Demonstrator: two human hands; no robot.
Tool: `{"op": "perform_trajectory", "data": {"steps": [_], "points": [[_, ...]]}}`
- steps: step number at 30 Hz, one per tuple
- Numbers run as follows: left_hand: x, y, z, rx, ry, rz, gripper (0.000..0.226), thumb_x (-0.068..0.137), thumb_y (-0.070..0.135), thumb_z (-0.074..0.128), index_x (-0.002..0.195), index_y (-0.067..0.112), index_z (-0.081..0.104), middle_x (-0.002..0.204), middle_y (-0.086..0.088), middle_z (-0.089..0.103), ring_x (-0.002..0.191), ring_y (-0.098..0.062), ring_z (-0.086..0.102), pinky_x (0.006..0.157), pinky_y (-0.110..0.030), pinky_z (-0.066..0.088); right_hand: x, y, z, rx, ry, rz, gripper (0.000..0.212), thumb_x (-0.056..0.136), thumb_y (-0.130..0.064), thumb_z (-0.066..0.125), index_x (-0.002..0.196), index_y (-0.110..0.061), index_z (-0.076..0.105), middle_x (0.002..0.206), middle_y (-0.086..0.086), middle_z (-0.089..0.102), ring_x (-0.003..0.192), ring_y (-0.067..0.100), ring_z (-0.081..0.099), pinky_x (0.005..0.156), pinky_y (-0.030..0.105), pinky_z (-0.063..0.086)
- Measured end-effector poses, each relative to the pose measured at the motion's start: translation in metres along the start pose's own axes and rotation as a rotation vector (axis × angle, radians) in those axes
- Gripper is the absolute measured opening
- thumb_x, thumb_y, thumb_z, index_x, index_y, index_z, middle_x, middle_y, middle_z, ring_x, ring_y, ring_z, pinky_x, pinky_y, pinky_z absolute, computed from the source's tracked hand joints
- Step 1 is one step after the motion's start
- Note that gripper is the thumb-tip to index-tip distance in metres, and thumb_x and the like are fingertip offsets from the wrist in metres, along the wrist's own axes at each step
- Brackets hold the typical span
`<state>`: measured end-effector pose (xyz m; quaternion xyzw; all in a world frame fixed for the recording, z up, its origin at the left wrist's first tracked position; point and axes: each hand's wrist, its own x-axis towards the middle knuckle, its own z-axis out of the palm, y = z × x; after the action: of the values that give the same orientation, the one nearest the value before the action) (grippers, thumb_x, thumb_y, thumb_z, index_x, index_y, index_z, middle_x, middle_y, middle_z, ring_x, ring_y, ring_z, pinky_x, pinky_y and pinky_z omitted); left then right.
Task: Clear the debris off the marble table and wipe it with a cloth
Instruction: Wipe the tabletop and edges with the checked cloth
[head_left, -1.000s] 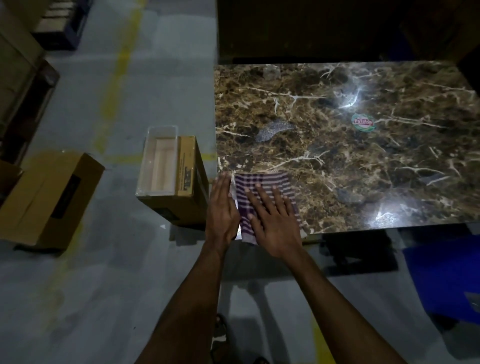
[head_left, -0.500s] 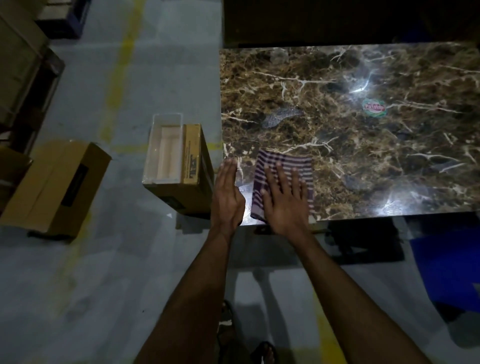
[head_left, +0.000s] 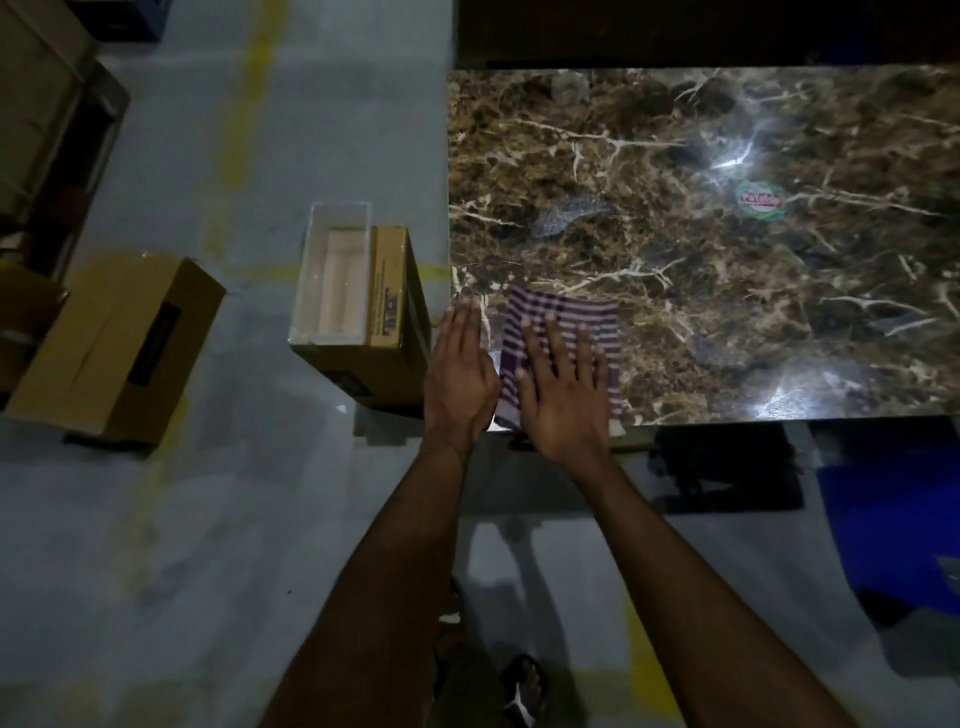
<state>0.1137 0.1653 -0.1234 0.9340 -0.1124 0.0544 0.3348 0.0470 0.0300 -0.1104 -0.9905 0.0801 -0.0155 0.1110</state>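
Striped purple-and-white cloth (head_left: 563, 332) is being pressed flat onto the marble table (head_left: 727, 260) at the table's near left corner, roughly at seven o'clock on the slab as seen from the head camera. It is being held down by the right hand (head_left: 563, 400), whose fingers are lying straight and spread on the fabric, gripping nothing. The left hand (head_left: 460, 374) is being rested just beside the cloth at its nine o'clock side, fingers straight and together, at the table's left edge; whether it is touching the fabric cannot be told. The cloth's long axis is running from six toward twelve o'clock, in line with the right forearm. Almost all of the unwiped marble is lying from the cloth toward one to three o'clock, so the coming wipe is judged to be turning on the right hand, which is the nearer one and already on the fabric, being swept outward in that direction. A round sticker (head_left: 761, 198) is lying well apart from the cloth at about two o'clock, and a greyish patch (head_left: 566, 213) at twelve o'clock; both are likely still being left to deal with. An open cardboard box (head_left: 363, 306) is standing on the floor just beside the table's left edge.
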Motion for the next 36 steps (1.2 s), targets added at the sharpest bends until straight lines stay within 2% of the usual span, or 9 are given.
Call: {"op": "perform_trajectory", "data": {"steps": [4,10,16,21,24,28,31,34,36], "points": [[-0.001,0.0,0.0,0.119,-0.052,0.017,0.059,0.105,0.029,0.029,0.16,0.009,0.03,0.168,-0.009,0.026,0.157,-0.023,0.018,0.128,-0.039,0.02,-0.043,0.02,-0.006,-0.005,-0.083,-0.148,0.058,0.109,-0.048,0.021,0.165,-0.035,0.011,0.174,-0.003,0.005,0.16,0.033,0.003,0.128,0.05,0.01],[0.0,0.002,0.001,0.146,-0.064,0.034,0.055,0.105,0.027,0.036,0.158,0.013,0.036,0.168,-0.006,0.029,0.157,-0.022,0.02,0.125,-0.043,0.022,-0.01,0.02,-0.003,0.027,-0.022,0.112,0.06,0.108,-0.052,0.021,0.165,-0.032,0.017,0.173,0.0,0.014,0.159,0.037,0.007,0.126,0.057,0.014],[-0.001,0.001,0.002,0.182,-0.096,0.071,0.056,0.105,0.028,0.035,0.159,0.013,0.035,0.168,-0.005,0.028,0.157,-0.021,0.019,0.128,-0.042,0.013,-0.051,0.024,-0.007,0.002,-0.093,-0.116,0.057,0.111,-0.047,0.023,0.165,-0.035,0.01,0.174,-0.003,0.004,0.16,0.031,0.0,0.127,0.053,0.014],[0.0,0.002,0.002,0.202,-0.101,0.081,0.054,0.107,0.026,0.037,0.159,0.011,0.035,0.168,-0.007,0.029,0.156,-0.02,0.021,0.128,-0.035,0.002,-0.022,0.026,-0.009,0.028,-0.071,0.142,0.06,0.108,-0.052,0.017,0.165,-0.035,0.012,0.174,0.0,0.007,0.16,0.034,0.001,0.127,0.057,0.012],[0.002,0.003,0.0,0.15,-0.124,0.064,0.054,0.106,0.024,0.039,0.158,0.009,0.035,0.167,-0.008,0.029,0.156,-0.021,0.022,0.127,-0.031,-0.001,-0.019,0.0,-0.009,0.007,-0.083,0.115,0.059,0.11,-0.047,0.022,0.166,-0.03,0.013,0.174,0.004,0.008,0.159,0.037,0.002,0.127,0.058,0.012],[0.002,0.002,0.001,0.081,-0.132,0.071,0.053,0.107,0.02,0.041,0.158,0.008,0.035,0.167,-0.01,0.03,0.156,-0.023,0.022,0.129,-0.04,0.011,-0.056,0.013,-0.018,-0.003,-0.144,-0.073,0.058,0.111,-0.044,0.027,0.166,-0.031,0.011,0.174,0.001,0.003,0.16,0.033,-0.003,0.127,0.054,0.013],[0.0,0.002,0.002,0.073,-0.096,0.09,0.051,0.105,0.016,0.045,0.155,0.006,0.041,0.163,-0.012,0.036,0.154,-0.026,0.029,0.124,-0.047,0.025,-0.044,0.023,-0.017,0.012,-0.123,0.082,0.059,0.11,-0.047,0.027,0.165,-0.034,0.012,0.174,-0.001,0.004,0.16,0.034,-0.003,0.126,0.057,0.011],[0.001,0.002,-0.002,0.102,-0.104,0.099,0.052,0.104,0.017,0.045,0.154,0.006,0.042,0.162,-0.013,0.038,0.153,-0.026,0.031,0.125,-0.045,0.023,-0.019,0.002,-0.008,0.027,-0.078,0.252,0.058,0.11,-0.046,0.025,0.165,-0.033,0.015,0.174,0.002,0.008,0.159,0.036,0.002,0.126,0.059,0.011],[0.0,0.004,-0.003,0.122,-0.112,0.102,0.052,0.104,0.018,0.045,0.155,0.006,0.041,0.163,-0.012,0.037,0.153,-0.026,0.029,0.127,-0.042,0.019,-0.024,-0.009,-0.008,0.015,-0.078,0.198,0.057,0.11,-0.045,0.026,0.165,-0.033,0.015,0.174,0.001,0.008,0.16,0.036,0.001,0.126,0.058,0.012]]}}
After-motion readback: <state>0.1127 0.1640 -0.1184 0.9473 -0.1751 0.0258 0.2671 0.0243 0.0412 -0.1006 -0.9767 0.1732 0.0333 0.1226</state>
